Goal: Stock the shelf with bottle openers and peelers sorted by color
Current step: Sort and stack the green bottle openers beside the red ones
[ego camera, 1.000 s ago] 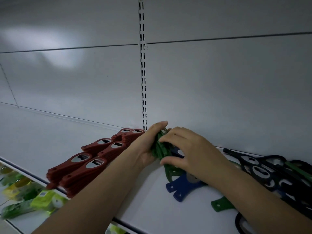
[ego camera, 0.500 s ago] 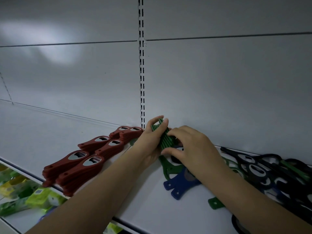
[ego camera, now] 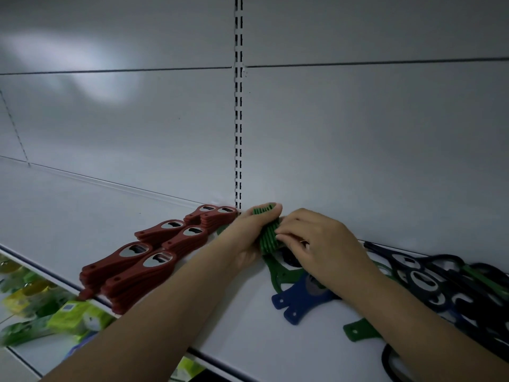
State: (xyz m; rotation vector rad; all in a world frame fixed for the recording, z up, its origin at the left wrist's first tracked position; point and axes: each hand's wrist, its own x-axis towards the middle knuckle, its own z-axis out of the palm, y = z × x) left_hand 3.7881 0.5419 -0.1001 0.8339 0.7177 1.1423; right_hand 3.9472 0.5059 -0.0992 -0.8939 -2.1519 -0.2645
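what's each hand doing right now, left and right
Left hand: grips the stack of green openers, held on edge, thumb over its top.
Right hand: fingers curled against the other side of the same stack.

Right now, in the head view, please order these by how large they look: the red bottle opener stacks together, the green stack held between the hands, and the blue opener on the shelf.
1. red bottle opener stacks, by far the widest area.
2 and 3. blue opener and green stack look about alike; the right hand and left hand hide part of each, so I do not rank them.
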